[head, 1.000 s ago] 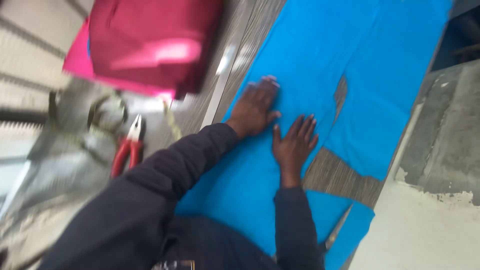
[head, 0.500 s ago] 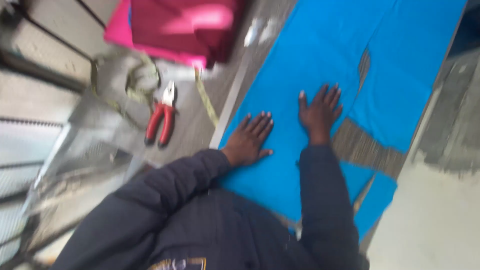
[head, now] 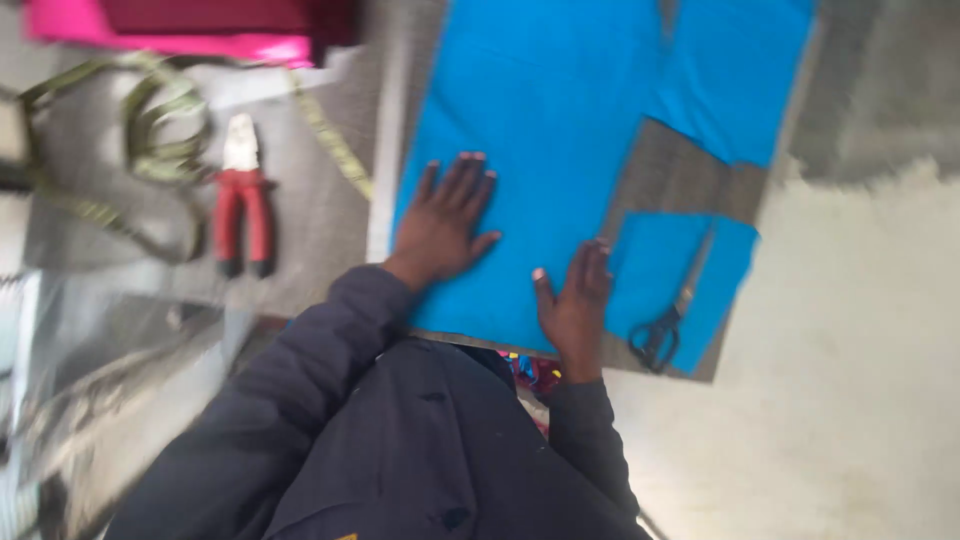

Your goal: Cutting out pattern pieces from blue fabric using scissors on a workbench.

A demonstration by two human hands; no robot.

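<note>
In the head view, a blue cloth (head: 545, 110) lies spread flat over a grey counter (head: 675, 180), reaching from the near edge up to the top of the frame. Both hands rest on it palm down, fingers spread and grasping nothing. The left hand (head: 445, 225) presses on the cloth near its left edge; the right hand (head: 575, 300) lies near the cloth's lower right corner, its fingertips at the edge where bare counter shows. The two hands are near each other but apart, with cloth between them. Just right of the right hand a smaller blue piece (head: 690, 265) lies on the counter, and scissors (head: 660, 335) with dark handles rest on that piece, close to the hand but not touching it. Left of the counter, on a grey surface, lie red-handled pliers (head: 242, 205) beside a coiled olive strap (head: 150, 135), well apart from the left hand. A pink and maroon bundle (head: 200, 25) sits at the top left. Dark sleeves cover both arms.
</note>
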